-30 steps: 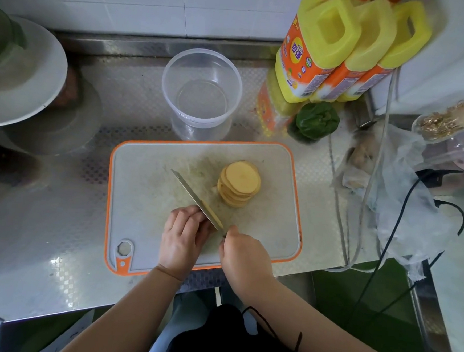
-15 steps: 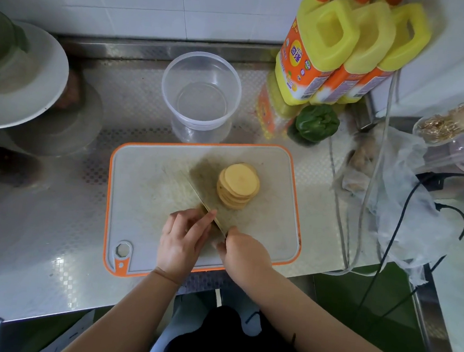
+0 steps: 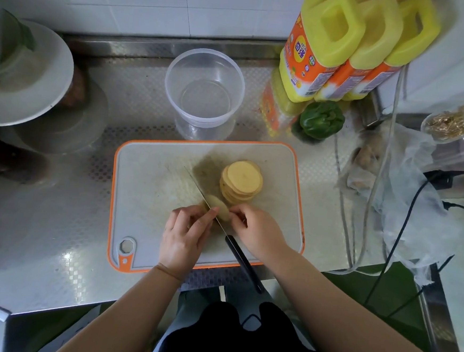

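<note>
An orange-rimmed white cutting board [image 3: 151,197] lies on the steel counter. On it stands a stack of round potato slices [image 3: 241,180]. A knife [image 3: 242,261] stands on edge across the board's near half. Its black handle is free and points toward me. The blade sits in a small potato end piece [image 3: 212,201]. My left hand [image 3: 184,233] holds that piece from the left, its index finger lying against the blade. On the blade's other side, my right hand [image 3: 260,230] pinches a potato slice [image 3: 224,214] with its fingertips.
A clear plastic tub [image 3: 204,90] stands behind the board. Yellow detergent bottles [image 3: 344,43] and a green pepper [image 3: 322,119] are at the back right. Cables and a plastic bag [image 3: 407,195] lie to the right, and a white plate [image 3: 25,76] sits far left.
My right hand has let go of the knife handle and moved up to the slice beside the blade. The knife stays in the potato piece, and my left hand has barely moved.
</note>
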A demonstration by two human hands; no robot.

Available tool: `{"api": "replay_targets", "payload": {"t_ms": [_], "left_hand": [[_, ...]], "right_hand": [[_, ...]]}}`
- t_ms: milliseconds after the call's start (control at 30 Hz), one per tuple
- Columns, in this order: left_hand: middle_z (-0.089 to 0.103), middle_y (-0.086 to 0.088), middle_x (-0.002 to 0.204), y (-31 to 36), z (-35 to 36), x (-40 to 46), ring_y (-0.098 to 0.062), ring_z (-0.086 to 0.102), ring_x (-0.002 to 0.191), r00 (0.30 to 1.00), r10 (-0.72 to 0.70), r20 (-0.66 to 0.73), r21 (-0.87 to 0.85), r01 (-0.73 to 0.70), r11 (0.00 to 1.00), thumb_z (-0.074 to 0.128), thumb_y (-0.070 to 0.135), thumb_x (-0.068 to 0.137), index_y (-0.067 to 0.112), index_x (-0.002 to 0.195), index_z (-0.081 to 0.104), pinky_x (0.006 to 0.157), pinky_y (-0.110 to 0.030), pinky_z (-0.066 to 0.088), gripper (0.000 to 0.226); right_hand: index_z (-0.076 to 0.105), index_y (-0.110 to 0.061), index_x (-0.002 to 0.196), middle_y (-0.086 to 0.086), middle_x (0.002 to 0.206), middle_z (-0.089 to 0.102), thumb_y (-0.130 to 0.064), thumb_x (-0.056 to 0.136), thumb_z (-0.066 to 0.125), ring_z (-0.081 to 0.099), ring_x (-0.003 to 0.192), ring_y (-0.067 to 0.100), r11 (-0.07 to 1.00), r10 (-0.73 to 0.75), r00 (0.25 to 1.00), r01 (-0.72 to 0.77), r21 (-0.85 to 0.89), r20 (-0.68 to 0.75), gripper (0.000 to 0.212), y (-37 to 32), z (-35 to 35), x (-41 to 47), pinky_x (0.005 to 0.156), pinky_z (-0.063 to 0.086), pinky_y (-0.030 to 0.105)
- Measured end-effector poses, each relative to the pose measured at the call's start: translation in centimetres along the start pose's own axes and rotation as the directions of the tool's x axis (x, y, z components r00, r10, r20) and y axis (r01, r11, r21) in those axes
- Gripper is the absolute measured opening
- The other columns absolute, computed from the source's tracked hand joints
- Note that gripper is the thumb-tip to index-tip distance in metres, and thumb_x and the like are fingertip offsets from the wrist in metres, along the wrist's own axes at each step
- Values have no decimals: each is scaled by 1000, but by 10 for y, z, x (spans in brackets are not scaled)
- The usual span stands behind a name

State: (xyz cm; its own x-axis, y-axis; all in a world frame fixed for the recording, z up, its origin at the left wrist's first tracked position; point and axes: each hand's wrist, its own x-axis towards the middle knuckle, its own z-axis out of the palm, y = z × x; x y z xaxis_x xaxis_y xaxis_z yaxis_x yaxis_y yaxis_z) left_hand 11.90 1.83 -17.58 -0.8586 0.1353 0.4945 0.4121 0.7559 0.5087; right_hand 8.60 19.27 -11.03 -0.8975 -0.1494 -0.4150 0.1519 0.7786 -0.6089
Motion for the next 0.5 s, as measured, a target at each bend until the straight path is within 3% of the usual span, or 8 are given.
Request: {"api": "replay_targets", "payload": {"t_ms": [100,200,300,367,500], "left_hand": [[49,-3,103,0,1,-1,-25,50,85,1000,-7,1,4,7,1000,55,14,100,20,126,59,79,-30,44,27],[49,-2,104,0,1,-2,-24,49,86,1000,-19,2,6,19,1000,55,15,100,20,126,59,79,-29,44,27],[49,-2,103,0,0,-2,-24,49,86,1000,-19,-2,6,19,1000,55,15,100,20,125,59,79,-29,43,26],[49,-3,103,0,1,-1,-25,49,86,1000,-18,-1,5,18,1000,53,16,101,20,126,59,79,-30,44,26],[48,-3,103,2,1,-2,-25,49,84,1000,-17,0,5,17,1000,53,16,101,20,126,58,78,-31,45,26]], "right_hand": [[64,-18,105,-3,89,68,-31,94,55,61,77,16,999,21,997,-23,-26,-77,20,-5,4,0,67,49,31],[64,-18,96,-5,80,66,-30,92,57,58,68,13,999,-10,986,3,-44,-167,15,-9,1,-1,60,46,27],[60,-21,88,-8,74,63,-25,90,57,59,62,9,966,144,966,-90,242,-215,5,-16,-21,3,57,48,24],[58,-18,79,-4,67,61,-19,87,55,55,49,12,848,303,939,-187,496,-164,9,-18,-37,12,54,49,30],[52,-13,68,5,57,52,-16,86,53,47,39,16,779,436,899,-351,520,-46,18,-14,-51,27,50,47,30]]}}
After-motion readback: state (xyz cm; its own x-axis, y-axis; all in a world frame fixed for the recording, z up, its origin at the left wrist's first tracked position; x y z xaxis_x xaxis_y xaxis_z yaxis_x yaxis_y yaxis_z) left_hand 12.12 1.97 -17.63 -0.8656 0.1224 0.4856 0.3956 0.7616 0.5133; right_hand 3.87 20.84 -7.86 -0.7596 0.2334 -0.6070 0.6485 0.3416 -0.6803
